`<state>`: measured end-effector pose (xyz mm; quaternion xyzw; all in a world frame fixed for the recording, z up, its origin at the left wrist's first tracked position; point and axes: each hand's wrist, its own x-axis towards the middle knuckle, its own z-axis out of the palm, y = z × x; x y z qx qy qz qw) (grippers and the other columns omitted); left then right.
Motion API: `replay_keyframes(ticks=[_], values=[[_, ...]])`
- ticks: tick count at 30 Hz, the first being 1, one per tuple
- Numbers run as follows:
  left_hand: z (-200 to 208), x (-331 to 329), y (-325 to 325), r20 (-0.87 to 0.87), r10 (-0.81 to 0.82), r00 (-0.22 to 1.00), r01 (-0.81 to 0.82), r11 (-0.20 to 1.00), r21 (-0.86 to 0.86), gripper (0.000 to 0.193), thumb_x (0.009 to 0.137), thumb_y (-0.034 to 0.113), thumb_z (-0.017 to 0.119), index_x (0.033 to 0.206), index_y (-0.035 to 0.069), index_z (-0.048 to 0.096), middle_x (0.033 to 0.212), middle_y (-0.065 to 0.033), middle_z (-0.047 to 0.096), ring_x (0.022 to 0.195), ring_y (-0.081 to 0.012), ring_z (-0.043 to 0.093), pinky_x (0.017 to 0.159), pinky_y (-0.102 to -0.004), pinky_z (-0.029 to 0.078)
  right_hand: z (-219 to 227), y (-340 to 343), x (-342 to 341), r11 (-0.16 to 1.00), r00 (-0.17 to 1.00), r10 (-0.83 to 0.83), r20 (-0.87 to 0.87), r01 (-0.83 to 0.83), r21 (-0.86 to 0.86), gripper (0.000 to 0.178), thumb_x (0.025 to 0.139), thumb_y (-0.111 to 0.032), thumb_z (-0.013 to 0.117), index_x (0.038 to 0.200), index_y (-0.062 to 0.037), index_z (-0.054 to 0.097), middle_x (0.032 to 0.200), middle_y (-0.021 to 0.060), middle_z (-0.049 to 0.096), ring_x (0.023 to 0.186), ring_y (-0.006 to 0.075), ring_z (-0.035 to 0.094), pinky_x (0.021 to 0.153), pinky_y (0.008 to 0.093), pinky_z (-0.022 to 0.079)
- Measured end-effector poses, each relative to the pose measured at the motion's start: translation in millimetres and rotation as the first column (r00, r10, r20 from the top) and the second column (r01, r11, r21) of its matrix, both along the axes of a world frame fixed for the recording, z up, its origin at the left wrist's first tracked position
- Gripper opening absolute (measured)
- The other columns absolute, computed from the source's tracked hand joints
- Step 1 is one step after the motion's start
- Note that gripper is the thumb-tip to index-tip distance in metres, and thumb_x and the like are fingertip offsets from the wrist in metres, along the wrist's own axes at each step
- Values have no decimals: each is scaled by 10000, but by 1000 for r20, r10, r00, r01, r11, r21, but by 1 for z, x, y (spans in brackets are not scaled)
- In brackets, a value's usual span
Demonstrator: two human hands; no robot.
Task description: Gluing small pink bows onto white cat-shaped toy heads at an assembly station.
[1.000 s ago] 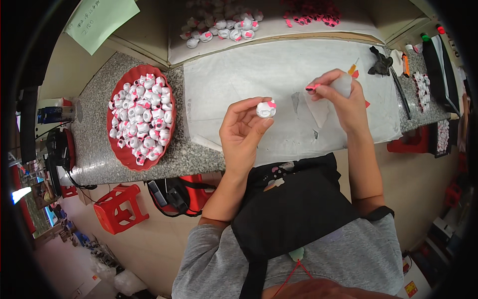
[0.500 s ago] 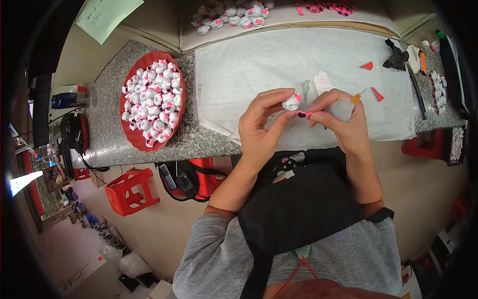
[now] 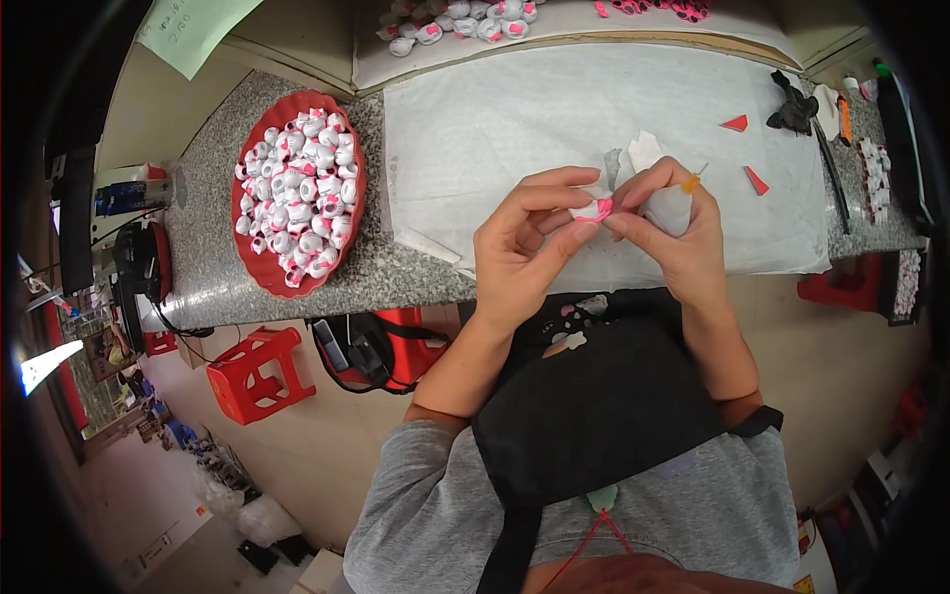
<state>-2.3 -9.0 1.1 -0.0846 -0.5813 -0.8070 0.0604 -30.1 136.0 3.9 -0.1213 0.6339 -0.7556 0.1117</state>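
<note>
While the left hand point(image 3: 520, 238) grips a small white ball point(image 3: 584, 212) between thumb and fingertips, the right hand point(image 3: 685, 238) meets it from the right, its thumb and forefinger at a pink piece point(image 3: 605, 209) on the ball's right side. Whether those fingertips pinch the pink piece or only press it cannot be told, since they partly cover it. The right hand also cradles a cloudy bottle point(image 3: 669, 211) with an orange tip point(image 3: 691, 184) pointing away to the far right. The ball is held up over the near half of the white paper point(image 3: 495, 124) on the counter point(image 3: 401, 285). To the left, a red dish point(image 3: 265, 277) carries many similar white-and-pink balls point(image 3: 299, 188); two red scraps point(image 3: 757, 180) lie to the right.

The ball looks light, smooth and probably rather stiff, apt to roll or slip, so a gentle hold around its plain white sides seems best. The pink piece looks thin and easily bent, better taken by its edge.
</note>
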Motion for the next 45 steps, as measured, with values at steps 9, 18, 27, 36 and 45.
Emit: replay_keyframes(ticks=[9, 18, 27, 36, 45], values=[[-2, 5, -7, 68, -84, 994, 71, 982, 177, 237, 699, -73, 525, 929, -53, 473, 969, -162, 505, 914, -188, 497, 804, -274, 402, 7, -9, 4, 986, 996, 79, 40, -72, -149, 302, 620, 12, 628, 906, 2, 529, 726, 25, 507, 601, 80, 476, 521, 192, 399], [-6, 7, -6, 11, -81, 997, 80, 992, 94, 224, 697, -62, 536, 917, -39, 496, 957, -142, 519, 901, -180, 504, 787, -271, 399, 2, -7, 7, 989, 998, 60, 35, -55, -139, 229, 642, -8, 626, 857, 16, 552, 712, 39, 536, 603, 80, 488, 541, 194, 402], [-7, 8, -7, 23, -37, 999, 36, 999, 28, 186, 675, -33, 572, 857, -24, 535, 885, -134, 554, 871, -198, 519, 757, -276, 400, 1, -8, 9, 985, 996, 62, 62, -51, -167, 218, 637, -12, 634, 838, 15, 554, 676, 33, 533, 589, 74, 485, 533, 193, 392], [-1, 7, -5, 126, -88, 988, 77, 993, 92, 218, 692, -31, 561, 903, -38, 508, 918, -128, 539, 878, -175, 514, 791, -273, 394, 0, -5, 9, 987, 993, 62, 96, -47, -155, 246, 617, 18, 621, 831, 49, 503, 795, 122, 539, 620, 145, 532, 511, 240, 447], [-7, 8, -5, 45, -55, 997, 54, 998, 19, 252, 688, -37, 557, 932, -39, 498, 931, -121, 533, 884, -159, 507, 807, -273, 383, 2, -5, 9, 985, 989, 91, 113, -72, -160, 233, 647, 36, 549, 873, 54, 497, 819, 130, 542, 606, 146, 532, 503, 241, 443]])
